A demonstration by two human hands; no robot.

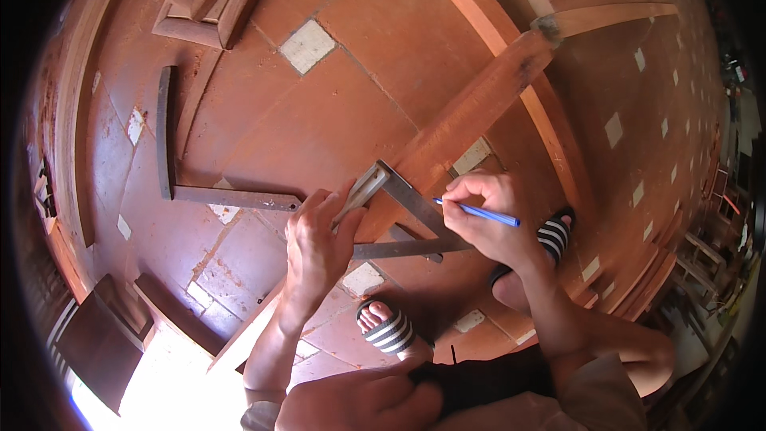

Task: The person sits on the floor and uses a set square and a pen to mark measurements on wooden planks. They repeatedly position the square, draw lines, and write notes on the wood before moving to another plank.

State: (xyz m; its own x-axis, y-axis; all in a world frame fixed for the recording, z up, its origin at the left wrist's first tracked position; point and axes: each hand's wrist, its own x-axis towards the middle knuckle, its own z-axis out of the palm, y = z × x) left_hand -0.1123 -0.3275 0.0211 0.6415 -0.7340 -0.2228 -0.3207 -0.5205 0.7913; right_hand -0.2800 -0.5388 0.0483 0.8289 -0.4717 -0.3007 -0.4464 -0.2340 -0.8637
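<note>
A reddish wooden board (475, 108) runs diagonally below my hands, from the upper right toward my left hand (315, 243). That hand is closed around the pale metal stock of a try square (411, 199), pressing it against the board; the dark blade lies across the wood. My right hand (488, 215) pinches a blue pen (493, 214), its tip beside the blade near the board's right edge. Another dark bar (383, 251) passes under the board, partly hidden. A dark L-shaped piece (235, 196) lies on the floor left of my left hand.
A curved timber (550, 128) crosses under the board's far part. A panelled wooden frame (191, 28) lies at the far left, and a long timber (72, 128) lines the left side. My sandalled feet (391, 331) stand on the tiled floor (271, 120). Wood pieces (638, 291) lie at right.
</note>
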